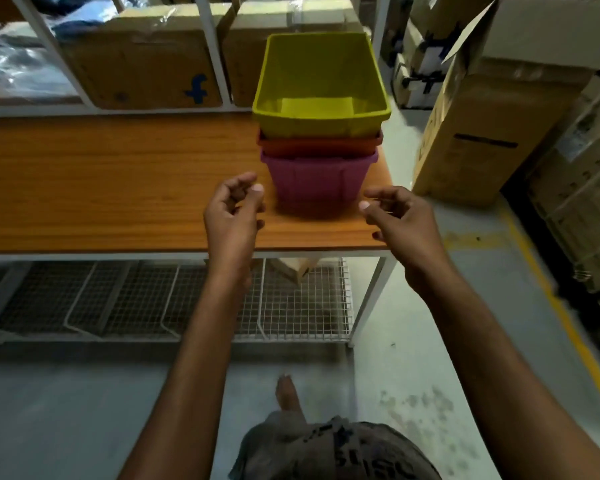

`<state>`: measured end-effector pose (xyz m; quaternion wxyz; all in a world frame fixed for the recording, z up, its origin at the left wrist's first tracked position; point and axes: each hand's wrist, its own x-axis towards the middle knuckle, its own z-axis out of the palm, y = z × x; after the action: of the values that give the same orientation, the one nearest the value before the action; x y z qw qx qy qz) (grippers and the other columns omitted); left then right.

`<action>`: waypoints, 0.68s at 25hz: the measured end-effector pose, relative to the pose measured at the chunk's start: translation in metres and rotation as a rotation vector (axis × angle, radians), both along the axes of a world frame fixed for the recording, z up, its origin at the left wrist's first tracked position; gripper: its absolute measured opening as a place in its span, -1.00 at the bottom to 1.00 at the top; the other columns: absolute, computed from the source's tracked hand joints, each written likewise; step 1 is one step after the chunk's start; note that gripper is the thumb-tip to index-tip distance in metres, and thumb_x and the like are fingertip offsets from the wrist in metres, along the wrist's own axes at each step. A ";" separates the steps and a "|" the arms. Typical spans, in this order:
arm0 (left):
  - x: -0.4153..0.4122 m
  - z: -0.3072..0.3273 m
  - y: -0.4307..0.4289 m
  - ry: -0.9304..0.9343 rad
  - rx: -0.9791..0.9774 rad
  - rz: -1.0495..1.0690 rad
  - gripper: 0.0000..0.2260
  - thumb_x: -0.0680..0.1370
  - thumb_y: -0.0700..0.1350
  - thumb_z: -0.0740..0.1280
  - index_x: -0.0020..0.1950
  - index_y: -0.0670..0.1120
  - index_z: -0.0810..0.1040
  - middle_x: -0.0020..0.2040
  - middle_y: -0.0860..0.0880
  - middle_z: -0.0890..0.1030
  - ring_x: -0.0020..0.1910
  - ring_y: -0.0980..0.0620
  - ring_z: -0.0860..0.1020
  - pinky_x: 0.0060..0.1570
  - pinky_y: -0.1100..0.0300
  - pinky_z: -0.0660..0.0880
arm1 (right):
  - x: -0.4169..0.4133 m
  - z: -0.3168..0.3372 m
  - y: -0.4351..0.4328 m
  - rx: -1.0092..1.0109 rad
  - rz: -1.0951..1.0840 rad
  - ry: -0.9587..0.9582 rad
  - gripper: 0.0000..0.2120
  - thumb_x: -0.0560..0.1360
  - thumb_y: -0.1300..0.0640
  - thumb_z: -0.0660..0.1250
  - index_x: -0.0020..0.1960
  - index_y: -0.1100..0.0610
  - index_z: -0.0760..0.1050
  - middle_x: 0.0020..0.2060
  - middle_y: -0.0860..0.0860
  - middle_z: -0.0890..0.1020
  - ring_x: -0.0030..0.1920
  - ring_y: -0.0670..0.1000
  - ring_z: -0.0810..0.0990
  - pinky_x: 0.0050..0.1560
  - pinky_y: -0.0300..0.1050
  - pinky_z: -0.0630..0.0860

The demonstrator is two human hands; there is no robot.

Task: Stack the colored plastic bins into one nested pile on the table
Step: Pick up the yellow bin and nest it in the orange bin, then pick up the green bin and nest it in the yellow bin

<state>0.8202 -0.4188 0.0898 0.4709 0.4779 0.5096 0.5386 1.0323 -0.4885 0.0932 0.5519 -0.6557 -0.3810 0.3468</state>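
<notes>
Because each bin tapers toward its base, the three sit one inside the other with only their rims showing in steps: the yellow bin (321, 81) on top, the red bin (319, 144) wedged under it, and the pink bin (317, 181) at the bottom, standing on the tabletop (118, 181) near its right end. The pile looks upright and squarely seated, the rims roughly parallel, which suggests the nesting is done or close to it. Your left hand (234, 213) and right hand (400, 220) flank the pink bin at its lower walls, one on each side, fingers loosely curled and thumbs forward, holding nothing. Both are just beside the plastic; no contact shows. That placement suits steadying or squaring the pile from the base, where a push moves all three together without tipping the top one. If you shift it, keep it back from the right edge, since the pile sits close to that corner. No loose bin shows elsewhere on the tabletop. Behind stand cardboard boxes (142, 60) on a shelf, and a tall carton (492, 109) rests on the floor to the right.
</notes>
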 end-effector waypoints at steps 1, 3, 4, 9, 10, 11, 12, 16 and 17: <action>-0.003 -0.008 -0.018 0.024 -0.012 -0.009 -0.81 0.64 -0.08 0.37 0.26 0.03 0.61 0.07 0.04 0.66 -0.07 0.18 0.62 -0.16 0.31 0.56 | -0.008 -0.008 -0.010 -0.015 0.021 0.007 -0.80 0.55 0.13 0.44 0.17 0.03 0.63 -0.08 -0.01 0.66 -0.05 -0.05 0.65 -0.17 -0.24 0.57; -0.012 -0.024 -0.053 0.039 -0.030 -0.030 -0.79 0.64 -0.10 0.38 0.27 0.01 0.62 0.09 0.02 0.67 0.00 0.14 0.64 -0.11 0.33 0.56 | -0.027 -0.022 -0.028 -0.044 0.064 0.032 -0.80 0.55 0.12 0.46 0.17 0.02 0.63 -0.09 -0.04 0.66 -0.03 -0.07 0.66 -0.12 -0.24 0.56; -0.016 -0.030 -0.067 0.050 -0.032 -0.038 -0.79 0.63 -0.11 0.39 0.27 0.00 0.62 0.10 0.02 0.67 0.04 0.13 0.64 -0.09 0.34 0.56 | -0.037 -0.028 -0.035 -0.050 0.082 0.048 -0.81 0.55 0.13 0.46 0.16 0.03 0.63 -0.11 -0.04 0.65 -0.06 -0.10 0.65 -0.14 -0.28 0.55; -0.064 -0.056 -0.117 0.238 0.017 -0.003 -0.75 0.62 -0.17 0.39 0.30 -0.02 0.59 0.15 0.09 0.64 0.11 0.25 0.60 0.06 0.39 0.53 | -0.101 -0.049 -0.067 -0.029 0.177 -0.083 -0.85 0.57 0.17 0.43 0.14 0.07 0.62 -0.12 -0.07 0.67 -0.20 -0.26 0.60 -0.19 -0.39 0.49; -0.078 -0.063 -0.127 0.282 0.020 0.011 -0.73 0.62 -0.15 0.39 0.32 0.01 0.57 0.19 0.10 0.62 0.14 0.24 0.59 0.10 0.35 0.54 | -0.117 -0.054 -0.073 -0.020 0.203 -0.139 -0.84 0.56 0.15 0.43 0.14 0.06 0.61 -0.10 -0.06 0.67 -0.18 -0.25 0.60 -0.17 -0.40 0.49; -0.092 -0.069 -0.137 0.344 0.022 0.028 -0.70 0.63 -0.12 0.38 0.36 0.04 0.55 0.24 0.10 0.59 0.19 0.21 0.58 0.15 0.27 0.54 | -0.134 -0.061 -0.079 -0.012 0.235 -0.203 -0.83 0.56 0.12 0.43 0.14 0.03 0.60 -0.09 -0.06 0.66 -0.14 -0.23 0.60 -0.16 -0.39 0.50; -0.111 -0.077 -0.148 0.429 0.029 0.051 -0.68 0.63 -0.09 0.37 0.39 0.07 0.53 0.29 0.11 0.56 0.25 0.17 0.55 0.19 0.20 0.53 | -0.154 -0.068 -0.085 -0.005 0.271 -0.281 -0.81 0.55 0.07 0.43 0.16 0.00 0.59 -0.07 -0.08 0.64 -0.11 -0.20 0.60 -0.13 -0.37 0.51; -0.183 -0.097 -0.189 0.695 0.037 0.064 -0.61 0.65 -0.04 0.35 0.48 0.11 0.46 0.43 0.11 0.48 0.41 0.10 0.43 0.33 0.06 0.44 | -0.247 -0.093 -0.112 0.060 0.389 -0.410 -0.74 0.57 0.00 0.42 0.25 -0.03 0.56 0.02 -0.15 0.56 0.03 -0.21 0.56 -0.02 -0.27 0.52; -0.207 -0.102 -0.199 0.707 0.014 0.069 -0.61 0.65 -0.03 0.34 0.48 0.12 0.45 0.44 0.11 0.48 0.42 0.11 0.42 0.35 0.05 0.42 | -0.277 -0.096 -0.117 0.072 0.418 -0.406 -0.72 0.58 0.00 0.41 0.27 -0.03 0.55 0.03 -0.15 0.55 0.05 -0.22 0.55 0.00 -0.26 0.52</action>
<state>0.6128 -0.6179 -0.0118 0.2437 0.6206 0.6533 0.3588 0.7554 -0.6058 -0.0033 0.4040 -0.5987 -0.6226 0.3011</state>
